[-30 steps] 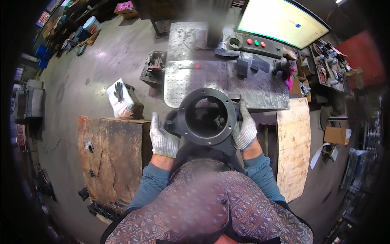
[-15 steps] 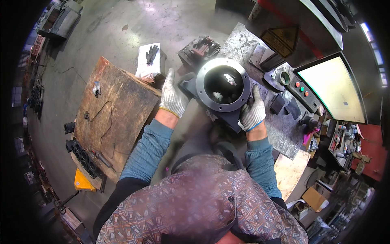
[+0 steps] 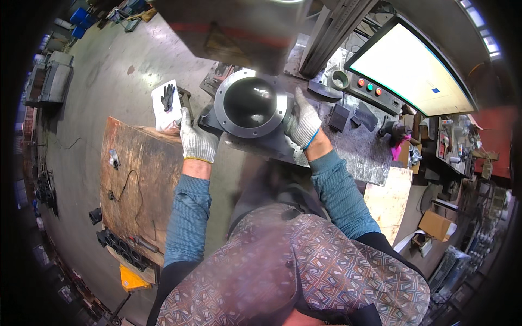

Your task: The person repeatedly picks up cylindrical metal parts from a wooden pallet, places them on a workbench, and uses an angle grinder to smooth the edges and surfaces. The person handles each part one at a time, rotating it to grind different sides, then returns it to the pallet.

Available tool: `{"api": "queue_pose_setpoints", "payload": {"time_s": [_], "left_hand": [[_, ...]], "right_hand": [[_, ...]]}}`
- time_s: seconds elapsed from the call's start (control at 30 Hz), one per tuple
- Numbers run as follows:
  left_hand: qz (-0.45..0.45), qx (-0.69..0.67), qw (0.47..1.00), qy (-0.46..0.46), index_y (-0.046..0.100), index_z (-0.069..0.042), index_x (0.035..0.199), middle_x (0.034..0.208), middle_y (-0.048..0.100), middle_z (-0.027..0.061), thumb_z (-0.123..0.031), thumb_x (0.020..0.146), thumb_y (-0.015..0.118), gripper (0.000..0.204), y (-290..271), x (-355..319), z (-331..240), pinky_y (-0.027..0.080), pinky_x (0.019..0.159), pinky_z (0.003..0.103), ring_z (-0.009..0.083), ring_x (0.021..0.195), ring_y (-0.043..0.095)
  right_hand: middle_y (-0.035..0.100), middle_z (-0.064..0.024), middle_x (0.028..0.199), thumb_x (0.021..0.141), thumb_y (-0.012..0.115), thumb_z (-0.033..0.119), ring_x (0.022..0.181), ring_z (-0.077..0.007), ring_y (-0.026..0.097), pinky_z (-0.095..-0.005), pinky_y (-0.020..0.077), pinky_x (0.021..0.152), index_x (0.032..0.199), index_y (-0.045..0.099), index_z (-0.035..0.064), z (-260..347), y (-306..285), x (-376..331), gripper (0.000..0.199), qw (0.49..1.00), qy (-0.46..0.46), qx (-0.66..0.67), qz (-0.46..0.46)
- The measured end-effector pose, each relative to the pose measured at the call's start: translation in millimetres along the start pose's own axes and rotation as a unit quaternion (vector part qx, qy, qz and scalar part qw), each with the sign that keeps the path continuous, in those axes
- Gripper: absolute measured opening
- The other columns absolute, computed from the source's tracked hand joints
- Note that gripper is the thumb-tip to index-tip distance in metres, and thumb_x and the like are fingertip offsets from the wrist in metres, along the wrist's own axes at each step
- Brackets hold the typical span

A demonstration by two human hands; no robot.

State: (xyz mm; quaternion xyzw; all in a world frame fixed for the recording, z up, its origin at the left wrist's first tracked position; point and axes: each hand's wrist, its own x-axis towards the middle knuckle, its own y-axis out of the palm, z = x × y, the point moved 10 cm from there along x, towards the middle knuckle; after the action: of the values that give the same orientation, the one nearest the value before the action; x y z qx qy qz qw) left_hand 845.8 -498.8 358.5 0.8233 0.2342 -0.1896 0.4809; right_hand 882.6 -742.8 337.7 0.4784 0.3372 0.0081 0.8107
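Note:
A heavy black casting with a machined silver flange ring [image 3: 255,130] is gripped between my two gloved hands. Bolt holes run round the ring, and its round middle is dark and glossy. My left hand [image 3: 198,139], in a white knit glove, presses against a block-like projection on the casting's left, thumb up. On the opposite side my right hand [image 3: 304,123] clasps the body, its fingertips partly hidden. The casting is over the near left part of a scuffed metal worktable [image 3: 359,157]; whether it touches the surface I cannot tell.
Above the casting hangs a large machine head [image 3: 228,32], beside an upright metal column [image 3: 331,41]. A lit monitor [image 3: 410,70] and a button box [image 3: 375,92] stand to the right. At left are a wooden-topped table [image 3: 141,179] and a black glove [image 3: 168,98] on white material.
Both hands have carried the casting toward the worktable. My view has shifted, so the casting now appears farther left and the machine head lies nearer above it.

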Motion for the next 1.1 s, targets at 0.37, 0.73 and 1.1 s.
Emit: {"api": "queue_pose_setpoints", "payload": {"time_s": [0.37,0.73,1.1], "left_hand": [[-0.001,-0.027,0.999,-0.020,0.056,0.007,0.128,0.136,0.058,0.0231,-0.056,0.101,0.053,0.069,-4.6,-6.8,20.0,0.040,0.113,0.053,0.0351,0.128,0.055],[-0.031,-0.020,0.999,-0.011,0.062,0.005,0.120,0.126,0.065,0.0213,-0.057,0.101,0.055,0.065,-4.0,-12.0,26.3,0.045,0.108,0.051,0.0333,0.118,0.061],[0.010,0.006,1.000,-0.013,0.061,0.004,0.124,0.132,0.062,0.0205,-0.054,0.105,0.049,0.063,-4.5,-6.4,28.9,0.044,0.110,0.051,0.0338,0.123,0.058]], "right_hand": [[0.060,-0.0176,0.139,0.110,0.048,0.033,0.126,-0.0306,0.061,-0.0432,0.0505,0.110,0.144,0.048,-0.0004,20.5,23.0,-9.3,0.047,0.995,0.014,-0.020,0.095],[0.067,-0.0152,0.127,0.111,0.031,0.049,0.113,-0.0244,0.062,-0.0325,0.0508,0.096,0.143,0.052,-0.0020,29.1,13.2,-3.8,0.064,0.974,-0.020,-0.188,0.126],[0.061,-0.0155,0.129,0.107,0.056,0.036,0.109,-0.0233,0.062,-0.0283,0.0545,0.095,0.146,0.044,0.0010,26.1,-47.8,-3.7,0.054,0.998,-0.036,-0.026,-0.039]]}}
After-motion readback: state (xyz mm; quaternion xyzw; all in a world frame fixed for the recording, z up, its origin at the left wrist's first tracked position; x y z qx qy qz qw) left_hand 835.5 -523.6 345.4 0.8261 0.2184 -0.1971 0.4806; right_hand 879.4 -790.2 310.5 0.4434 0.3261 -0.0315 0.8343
